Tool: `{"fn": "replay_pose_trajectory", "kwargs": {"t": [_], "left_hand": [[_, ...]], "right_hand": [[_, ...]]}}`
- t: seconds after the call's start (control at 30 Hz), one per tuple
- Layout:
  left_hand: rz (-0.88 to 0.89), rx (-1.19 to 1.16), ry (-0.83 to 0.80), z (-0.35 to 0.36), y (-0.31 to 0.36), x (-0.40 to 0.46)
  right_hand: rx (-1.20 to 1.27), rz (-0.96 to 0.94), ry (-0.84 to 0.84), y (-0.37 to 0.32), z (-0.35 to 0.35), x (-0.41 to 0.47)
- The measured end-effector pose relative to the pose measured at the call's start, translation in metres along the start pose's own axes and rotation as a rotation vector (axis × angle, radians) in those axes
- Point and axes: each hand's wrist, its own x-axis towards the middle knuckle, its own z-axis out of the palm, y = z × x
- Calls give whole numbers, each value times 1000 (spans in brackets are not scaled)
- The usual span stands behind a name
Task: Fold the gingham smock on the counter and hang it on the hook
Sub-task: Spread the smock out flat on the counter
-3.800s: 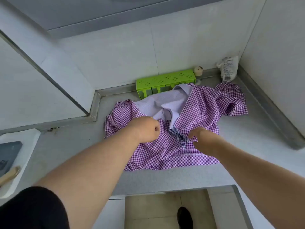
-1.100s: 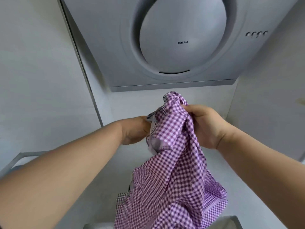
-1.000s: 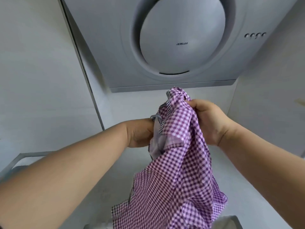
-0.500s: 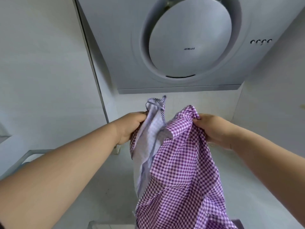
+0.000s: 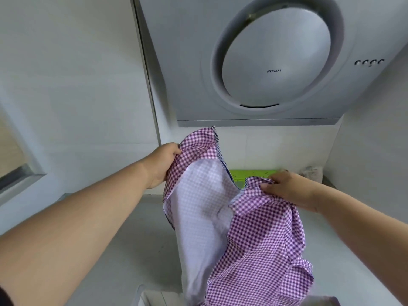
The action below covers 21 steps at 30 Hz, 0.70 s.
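Folding is not done: left hand [image 5: 162, 165] and right hand [image 5: 287, 187] pinch the gingham smock [image 5: 249, 235] mid-frame, unfolded, hanging not yet begun.

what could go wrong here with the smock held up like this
Each hand, left hand and right hand, holds the smock only by an edge, so it may slip free. The long hanging part could drag on the counter or bunch unevenly, spoiling the fold. No hook is in view, so hanging may need a turn.

2 bare forearms, left hand [image 5: 162, 165], right hand [image 5: 287, 187], no sleeves visible
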Motion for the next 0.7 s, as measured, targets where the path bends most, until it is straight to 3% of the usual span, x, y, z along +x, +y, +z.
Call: {"fn": "replay_pose_trajectory", "kwargs": {"t": [0.1, 0.23, 0.33, 0.47, 0.7], "left_hand": [[30, 255, -44, -7, 4, -17], [78, 640, -144, -10, 4, -37], [95, 620, -261, 6, 3, -54], [252, 701, -394, 43, 0, -71], [397, 804, -260, 60, -2, -87]], "right_hand": [[-88, -4, 44, -9, 10, -10], [65, -56, 106, -28, 21, -32], [12, -151, 109, -51, 38, -48], [-6, -302, 147, -83, 68, -69], [157, -357, 252, -78, 79, -86]]}}
